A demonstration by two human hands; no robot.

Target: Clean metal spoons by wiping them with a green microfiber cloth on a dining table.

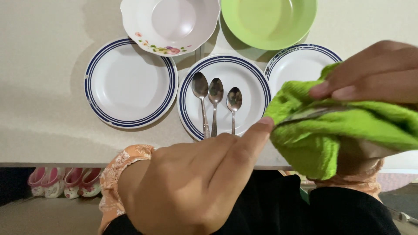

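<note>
My right hand (374,74) grips a bright green cloth (344,130) wrapped around a metal utensil (305,115), of which only a sliver of handle shows. My left hand (196,182) is close to the camera, its fingertips pinching the utensil's end at the cloth's left edge. Behind the hands, three spoons (215,104) lie side by side, bowls away from me, on a white plate with a blue rim (257,78).
A second blue-rimmed plate (130,82) sits to the left and a third (296,65) to the right, partly behind the cloth. A white flowered bowl (170,21) and a green bowl (267,21) stand at the back. Pink sandals (65,180) lie below the counter edge.
</note>
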